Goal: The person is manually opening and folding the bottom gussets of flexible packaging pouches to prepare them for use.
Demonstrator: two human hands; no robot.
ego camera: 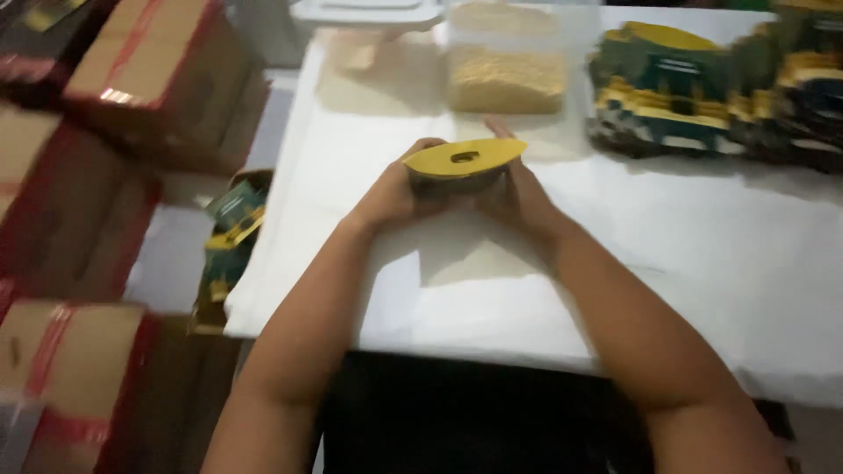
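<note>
Desk (702, 263) under white sheeting fills most of my view, with red-taped cardboard boxes (158, 79) stacked to its left. Far right on the desk: a heap of flat green-and-yellow pouches (702, 96), same print as the one in hand. Far edge, centre: a clear tub of pale granular fill (505, 79), with a white lidded tray (369, 13) just beside it. A few more pouches sit in an open carton (230, 237) off the desk's left edge. The pouch in hand (464, 167) is held above the desk, mid-frame, with its yellow header and hang slot facing up. Left hand (391, 197) and right hand (522, 197) are clamped on it from opposite sides, fingers wrapped round the body below the header. My read: thin flexible film, light, slick surface, dents easily. It looks bulged, but I cannot tell if it's filled. Best hold is the side gussets, as now; the header is stiff enough to pinch, but the body would swing.
</note>
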